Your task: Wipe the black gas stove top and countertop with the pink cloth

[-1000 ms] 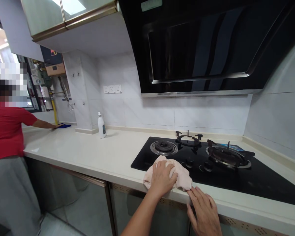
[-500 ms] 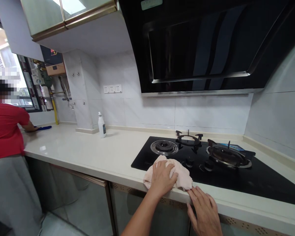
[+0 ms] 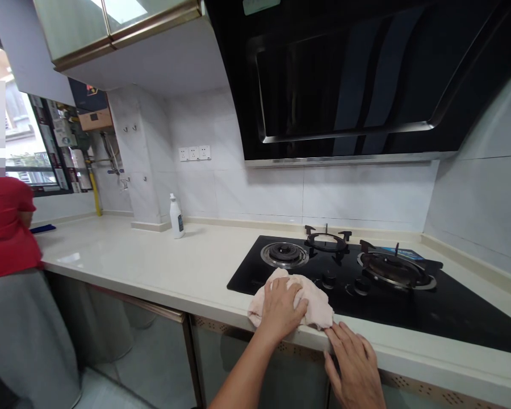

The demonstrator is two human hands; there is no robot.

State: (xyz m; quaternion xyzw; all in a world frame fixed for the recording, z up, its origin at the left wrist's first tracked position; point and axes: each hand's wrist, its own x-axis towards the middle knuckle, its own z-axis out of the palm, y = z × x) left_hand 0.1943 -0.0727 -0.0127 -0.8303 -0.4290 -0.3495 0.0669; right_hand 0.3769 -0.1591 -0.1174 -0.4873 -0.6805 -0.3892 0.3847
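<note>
My left hand point(image 3: 281, 308) presses down on a crumpled pale pink cloth point(image 3: 315, 301), fingers curled over it, at the front left corner of the black glass gas hob point(image 3: 409, 309). My right hand point(image 3: 354, 363) lies flat with fingers spread on the cream counter's front edge point(image 3: 430, 363), its fingertips just touching the cloth's right end. The hob has two burners, the left burner point(image 3: 284, 254) bare and the right burner point(image 3: 394, 270) with a pan support. A loose pan support point(image 3: 327, 241) sits between them at the back.
A white spray bottle point(image 3: 176, 217) stands by the back wall. A black range hood point(image 3: 344, 79) hangs above the hob. At far left a person in a red shirt point(image 3: 4, 227) stands by the counter near a blue cloth point(image 3: 42, 229). Glass cabinet doors run below.
My hands and the cloth have stayed put. The person at left has pulled their arm and the blue cloth back leftward along the counter.
</note>
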